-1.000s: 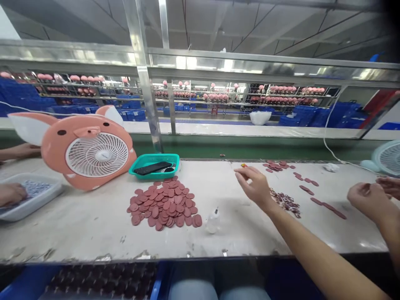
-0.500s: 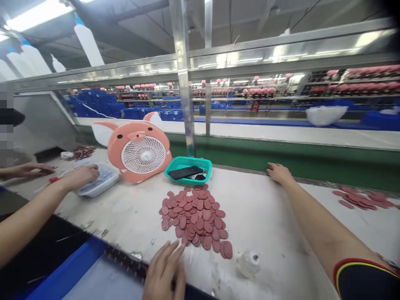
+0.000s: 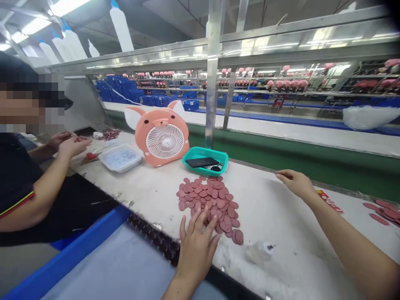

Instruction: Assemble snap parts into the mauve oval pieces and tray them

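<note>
My left hand (image 3: 198, 239) is spread with its fingertips over the near edge of a pile of dark red oval pieces (image 3: 212, 196) on the white table (image 3: 265, 200). Its fingers are apart and grip nothing. My right hand (image 3: 293, 181) is near the table's back edge, right of the pile, with thumb and forefinger pressed together; whatever is between them is too small to make out. Below the pile stands a small clear bottle (image 3: 261, 252) with a dark tip. Behind the pile a green basket (image 3: 206, 161) holds a black phone (image 3: 202, 162).
A pink pig-shaped fan (image 3: 161, 135) stands left of the basket. Beside it is a white tray (image 3: 120, 158) of small pale pieces. A person (image 3: 18, 175) works at the far left. More red pieces (image 3: 386, 212) and a red-yellow packet (image 3: 329, 201) lie right.
The view has swung left, showing more of the person. My left hand has moved forward over the pile's near edge. The person's hand has left the white tray. The red-yellow packet has come into sight.
</note>
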{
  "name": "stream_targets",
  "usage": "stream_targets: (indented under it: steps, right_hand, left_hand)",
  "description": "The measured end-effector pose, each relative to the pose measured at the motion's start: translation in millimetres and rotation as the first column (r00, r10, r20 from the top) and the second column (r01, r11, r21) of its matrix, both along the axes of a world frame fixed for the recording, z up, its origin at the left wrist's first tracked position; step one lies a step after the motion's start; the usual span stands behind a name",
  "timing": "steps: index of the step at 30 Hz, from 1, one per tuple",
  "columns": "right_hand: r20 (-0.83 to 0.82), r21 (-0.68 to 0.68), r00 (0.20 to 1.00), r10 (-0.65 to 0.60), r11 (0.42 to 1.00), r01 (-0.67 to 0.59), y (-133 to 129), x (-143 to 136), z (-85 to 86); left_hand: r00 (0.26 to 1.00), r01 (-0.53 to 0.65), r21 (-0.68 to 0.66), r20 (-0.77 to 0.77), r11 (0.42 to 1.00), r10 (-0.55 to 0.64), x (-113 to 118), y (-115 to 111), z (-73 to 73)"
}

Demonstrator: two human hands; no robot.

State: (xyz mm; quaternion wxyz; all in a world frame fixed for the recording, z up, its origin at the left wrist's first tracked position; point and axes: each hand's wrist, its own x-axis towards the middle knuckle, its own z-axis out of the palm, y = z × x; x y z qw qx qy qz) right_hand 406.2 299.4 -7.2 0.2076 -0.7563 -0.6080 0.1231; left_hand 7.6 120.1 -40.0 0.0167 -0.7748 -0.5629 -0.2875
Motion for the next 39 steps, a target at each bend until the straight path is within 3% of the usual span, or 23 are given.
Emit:
stream_targets:
  steps: [4, 7, 10, 13, 17, 20, 23, 29, 39]
  right_hand:
    - [-0.001, -0.038, 0.984, 0.176, 0.984, -0.176, -47, -44, -20.8]
    - [0.0, -0.043, 0.974, 0.224, 0.974, -0.224, -76, -64, -17.5]
    - [-0.023, 0.031, 0.984, 0.178, 0.984, -0.178, -104, -79, -2.4]
    - [-0.113, 0.14, 0.983, 0.143, 0.982, -0.127, -144, -91, 3.9]
    - [-0.268, 0.279, 0.957, 0.114, 0.96, -0.036, -201, -110, -19.5]
    - [-0.343, 0.289, 0.93, 0.134, 0.957, -0.031, -229, -128, -41.6]
    - [-0.351, 0.256, 0.929, 0.122, 0.966, -0.03, -239, -148, -48.2]
    - [-0.354, 0.213, 0.926, 0.133, 0.975, -0.059, -229, -171, -39.4]
    - [-0.528, 0.226, 0.834, 0.16, 0.973, -0.043, -243, -172, -33.0]
  left_hand:
    - [0.998, -0.051, -0.051, 0.037, 0.997, 0.053, -19, -38, 4.6]
    - [0.992, -0.11, -0.08, 0.051, 0.991, 0.115, -31, -56, 5.7]
    - [0.993, -0.106, -0.085, 0.051, 0.991, 0.11, -36, -53, 3.1]
    - [0.999, -0.024, -0.076, 0.04, 0.997, 0.028, -32, -38, -1.9]
    - [0.998, 0.045, -0.07, 0.041, 0.997, -0.042, -25, -31, -12.6]
    - [0.998, 0.039, -0.061, 0.045, 0.997, -0.037, -23, -33, -17.7]
    - [0.999, 0.005, -0.043, 0.037, 0.999, -0.003, -18, -25, -12.5]
    - [0.999, 0.043, -0.032, 0.02, 0.999, -0.043, 1, 8, 8.5]
    - [0.985, 0.093, -0.043, 0.147, 0.995, -0.086, 5, 14, 11.2]
